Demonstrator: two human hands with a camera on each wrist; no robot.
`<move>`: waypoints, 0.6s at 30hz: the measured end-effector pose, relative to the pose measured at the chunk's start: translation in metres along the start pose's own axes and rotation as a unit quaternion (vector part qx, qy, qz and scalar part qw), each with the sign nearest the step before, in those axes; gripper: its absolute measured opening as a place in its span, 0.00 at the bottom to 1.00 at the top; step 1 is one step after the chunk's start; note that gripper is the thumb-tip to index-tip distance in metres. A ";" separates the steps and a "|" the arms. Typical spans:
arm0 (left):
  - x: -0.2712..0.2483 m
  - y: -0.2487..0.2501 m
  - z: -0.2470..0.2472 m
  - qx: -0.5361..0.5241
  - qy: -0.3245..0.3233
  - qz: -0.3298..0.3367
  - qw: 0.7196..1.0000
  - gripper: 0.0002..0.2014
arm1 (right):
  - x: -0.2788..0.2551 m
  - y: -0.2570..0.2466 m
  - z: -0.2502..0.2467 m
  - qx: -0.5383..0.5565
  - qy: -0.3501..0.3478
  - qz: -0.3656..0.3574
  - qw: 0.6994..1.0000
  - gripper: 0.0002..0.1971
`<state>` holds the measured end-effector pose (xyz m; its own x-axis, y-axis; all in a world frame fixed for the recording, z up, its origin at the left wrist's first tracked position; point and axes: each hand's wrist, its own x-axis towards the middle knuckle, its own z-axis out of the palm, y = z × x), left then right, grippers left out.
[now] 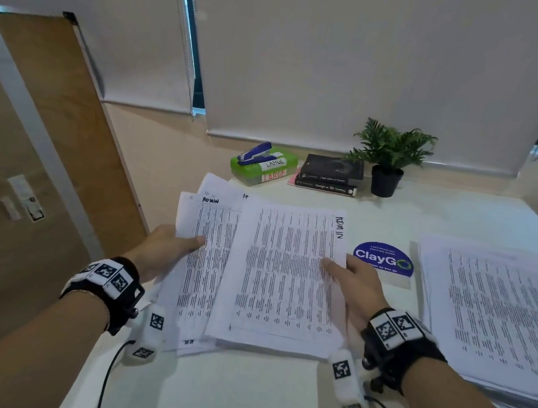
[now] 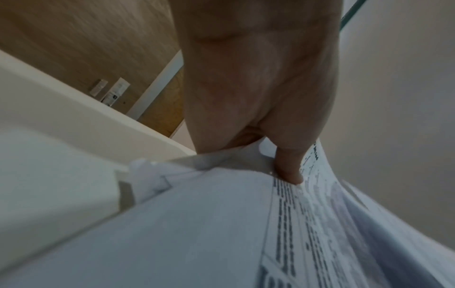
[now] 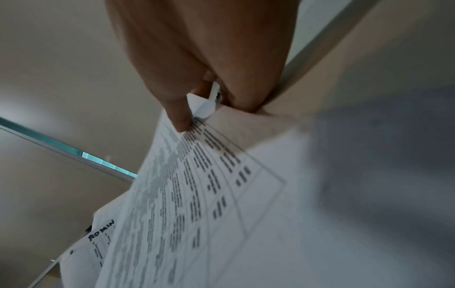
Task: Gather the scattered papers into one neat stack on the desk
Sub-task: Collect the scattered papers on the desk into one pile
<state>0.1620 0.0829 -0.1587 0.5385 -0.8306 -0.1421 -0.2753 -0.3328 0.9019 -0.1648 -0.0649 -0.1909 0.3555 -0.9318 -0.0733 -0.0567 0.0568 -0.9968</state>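
A loose bundle of printed papers (image 1: 271, 273) is held between both hands over the white desk (image 1: 233, 399). Its sheets are fanned out of line, some marked "ADMIN". My left hand (image 1: 172, 245) grips the bundle's left edge, thumb on top, fingers hidden beneath. My right hand (image 1: 350, 277) grips the right edge the same way. The left wrist view shows the left thumb (image 2: 290, 167) pressing on the papers (image 2: 221, 224). The right wrist view shows the right thumb (image 3: 177, 115) on the printed sheet (image 3: 197, 194). A thick pile of papers (image 1: 500, 319) lies on the desk at right.
At the back of the desk stand a green box (image 1: 265, 168) with a blue stapler (image 1: 256, 152) on it, two stacked books (image 1: 330, 174) and a potted plant (image 1: 389, 158). A blue round sticker (image 1: 383, 258) lies beside the bundle. A wooden partition (image 1: 62, 140) borders the left.
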 end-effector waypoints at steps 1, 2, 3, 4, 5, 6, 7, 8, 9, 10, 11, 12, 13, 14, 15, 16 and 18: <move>-0.002 0.001 0.004 -0.008 -0.016 0.000 1.000 0.18 | -0.002 0.000 0.001 0.014 -0.009 -0.002 1.000 0.05; -0.004 0.004 0.008 -0.012 -0.030 -0.006 0.999 0.20 | -0.002 0.000 0.002 0.026 -0.019 0.001 0.999 0.06; -0.007 0.007 0.015 -0.021 -0.043 -0.009 0.999 0.22 | -0.003 0.000 0.003 0.042 -0.029 0.003 0.999 0.07; -0.010 0.011 0.023 -0.041 -0.055 -0.014 0.998 0.23 | -0.003 0.001 0.004 0.059 -0.035 0.010 0.998 0.11; -0.014 0.016 0.033 -0.072 -0.062 -0.023 0.995 0.22 | -0.004 0.001 0.006 0.068 -0.033 0.017 0.997 0.21; -0.019 0.022 0.043 -0.102 -0.071 -0.030 0.992 0.21 | -0.004 0.002 0.006 0.066 -0.037 0.025 0.997 0.32; -0.021 0.025 0.052 -0.117 -0.078 -0.037 0.989 0.21 | -0.005 0.003 0.005 0.064 -0.048 0.028 0.996 0.39; -0.023 0.029 0.061 -0.127 -0.085 -0.041 0.987 0.22 | -0.006 0.003 0.005 0.061 -0.062 0.029 0.996 0.39; -0.023 0.031 0.070 -0.134 -0.086 -0.046 0.986 0.24 | -0.007 0.003 0.004 0.056 -0.072 0.026 0.996 0.36; -0.021 0.034 0.076 -0.147 -0.084 -0.048 0.984 0.28 | -0.008 0.003 0.001 0.046 -0.078 0.023 0.996 0.35; -0.019 0.037 0.082 -0.149 -0.068 -0.048 0.985 0.29 | -0.009 0.003 -0.002 0.032 -0.078 0.014 0.996 0.36; -0.016 0.039 0.085 -0.129 -0.037 -0.041 0.990 0.28 | -0.011 0.002 -0.006 0.024 -0.069 0.007 0.997 0.39; -0.013 0.041 0.086 -0.080 0.005 -0.028 0.996 0.26 | -0.013 0.000 -0.011 0.027 -0.057 -0.002 0.998 0.42; -0.008 0.039 0.081 -0.007 0.049 -0.012 0.999 0.24 | -0.013 0.000 -0.016 0.032 -0.041 -0.008 0.999 0.44; -0.005 0.037 0.076 0.086 0.080 -0.007 0.993 0.25 | -0.012 0.001 -0.021 0.041 -0.028 -0.013 0.999 0.46; -0.003 0.035 0.069 0.177 0.098 -0.023 0.979 0.32 | -0.013 0.001 -0.027 0.049 -0.018 -0.012 0.999 0.48; 0.006 0.026 0.058 0.317 0.084 -0.091 0.940 0.64 | -0.015 0.002 -0.036 0.064 -0.006 -0.002 0.998 0.52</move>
<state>0.1118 0.0430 -0.1602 0.7262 -0.6696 -0.1556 -0.5575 -0.7061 0.4366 -0.2033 -0.0640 -0.1903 0.3662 -0.9281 -0.0680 0.0648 0.0984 -0.9930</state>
